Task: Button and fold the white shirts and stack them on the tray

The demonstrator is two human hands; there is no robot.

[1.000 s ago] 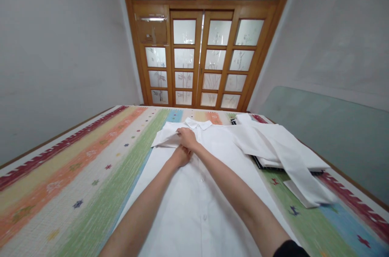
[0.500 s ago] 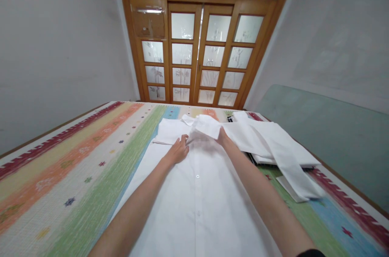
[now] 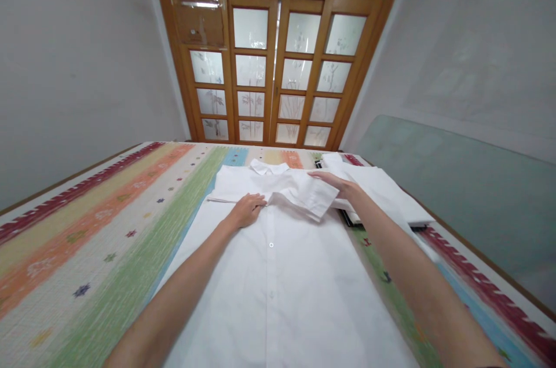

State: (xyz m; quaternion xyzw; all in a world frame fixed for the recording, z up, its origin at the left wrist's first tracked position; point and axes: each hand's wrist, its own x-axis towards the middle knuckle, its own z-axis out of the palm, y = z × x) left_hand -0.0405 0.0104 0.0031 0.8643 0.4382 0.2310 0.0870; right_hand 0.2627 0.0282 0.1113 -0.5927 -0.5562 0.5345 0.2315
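Note:
A white button-up shirt (image 3: 304, 287) lies front up on the bed, its collar (image 3: 269, 167) at the far end and its button line running toward me. A sleeve (image 3: 299, 191) is laid across the chest and doubled back to the right, its loose end slightly raised. My right hand (image 3: 336, 182) grips this sleeve at the fold, fingers on top. On the chest, just left of the button line, my left hand (image 3: 247, 210) has its fingers closed at the edge of the sleeve fabric. The fingertips' exact hold there is partly hidden.
To the right lies a pile of folded white clothes (image 3: 391, 188), with dark items under it. A striped bedsheet (image 3: 130, 234) covers the bed. A pale green headboard-like panel (image 3: 456, 171) stands along the right, and wooden glazed doors (image 3: 273, 84) are beyond.
My right hand has moved right, taking the sleeve back over itself above the shirt's right side. The collar shows more fully now. My left hand has stayed near the chest. The view has shifted slightly.

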